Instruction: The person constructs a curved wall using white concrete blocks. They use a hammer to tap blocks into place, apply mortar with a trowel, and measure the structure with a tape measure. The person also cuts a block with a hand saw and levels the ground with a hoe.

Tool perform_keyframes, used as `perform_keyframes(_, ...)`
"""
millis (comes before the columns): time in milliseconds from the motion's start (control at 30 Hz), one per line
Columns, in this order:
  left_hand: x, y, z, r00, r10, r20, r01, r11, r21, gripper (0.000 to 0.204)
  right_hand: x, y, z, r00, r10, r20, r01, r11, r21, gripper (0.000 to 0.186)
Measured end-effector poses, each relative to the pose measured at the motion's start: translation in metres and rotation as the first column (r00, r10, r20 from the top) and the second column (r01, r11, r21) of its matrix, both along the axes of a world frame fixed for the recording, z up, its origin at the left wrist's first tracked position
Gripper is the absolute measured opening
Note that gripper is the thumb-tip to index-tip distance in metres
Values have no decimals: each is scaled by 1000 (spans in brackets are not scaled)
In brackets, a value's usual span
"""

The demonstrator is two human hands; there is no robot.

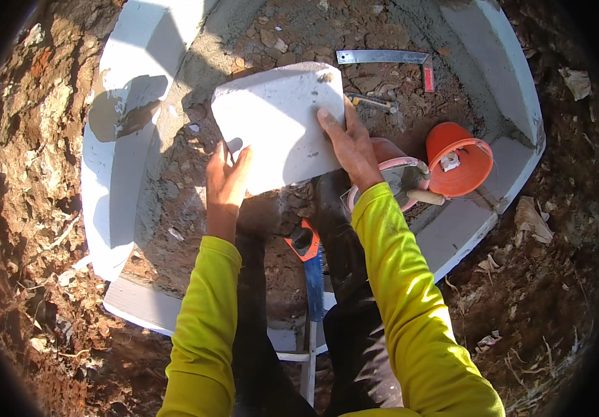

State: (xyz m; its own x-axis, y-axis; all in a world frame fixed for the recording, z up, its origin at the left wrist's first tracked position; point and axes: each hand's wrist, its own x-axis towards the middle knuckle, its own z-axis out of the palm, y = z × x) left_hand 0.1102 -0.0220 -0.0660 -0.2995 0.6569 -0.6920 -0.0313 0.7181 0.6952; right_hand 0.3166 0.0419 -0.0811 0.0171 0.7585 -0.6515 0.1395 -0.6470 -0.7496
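Between both hands, above the soil floor [174, 208] of the ring: one pale block [272, 132], flat face up, tilted a bit, shadow across its upper left and right-hand parts, small brown lump on its far right corner. Left hand [226, 182] grips the near left edge, thumb near the face, other fingers partly hidden. Right hand [349, 142] is closed on the right edge, thumb flat on the face, fingers wrapped round the side. Both sleeves [206, 313] yellow-green. Just beyond the right hand: a yellow-and-dark hand tool [374, 103], exact kind unclear; past that, a metal square [383, 56] with a red patch on its short leg. Right of the right wrist: pink bucket [385, 148], partly behind the hand, grey stuff inside, wooden handle [426, 197] across its rim. Orange bucket [447, 179] touching it, tipped toward the person, pale scrap inside. Between the dark trouser legs [345, 250]: saw [315, 285], orange handle away from the person, blue blade toward them. Pale wall [115, 76] rings all this, grey mortar [445, 52] along its inner foot. Rough brown earth [35, 229] outside.
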Motion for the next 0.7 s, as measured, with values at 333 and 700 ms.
perform_keyframes(333, 81, -15, 17, 965, -256, 55, 262, 952, -157, 57, 137, -125, 6, 955, -166, 246, 193, 977, -88, 21)
perform_keyframes(700, -73, -245, 112, 975, 0, -221, -109, 869, -482, 46, 140, -153, -17, 270, 632, 727, -523, 730, -440, 37)
